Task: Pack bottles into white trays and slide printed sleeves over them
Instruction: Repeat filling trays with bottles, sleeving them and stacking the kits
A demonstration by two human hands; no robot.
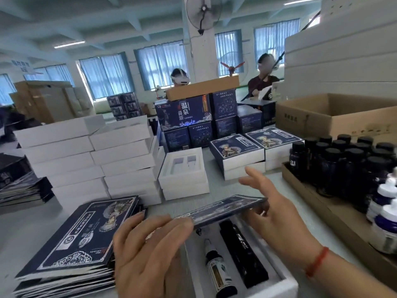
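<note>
A white tray [285,282] lies at the bottom centre with a small spray bottle [217,269] and a long black bottle [242,252] lying in it. Above the tray a flat dark blue printed sleeve [221,209] is held nearly level. My left hand [148,252] grips its near left end, fingers over the top. My right hand [277,214] is at its right end, fingers spread and partly under it; the contact is hidden.
A stack of flat printed sleeves [73,239] lies at the left. Stacks of white trays [94,160] and an empty tray [184,168] stand behind. Sleeved finished boxes [238,153] sit centre right. A cardboard tray of dark bottles [343,168] and white-capped bottles [384,209] runs along the right.
</note>
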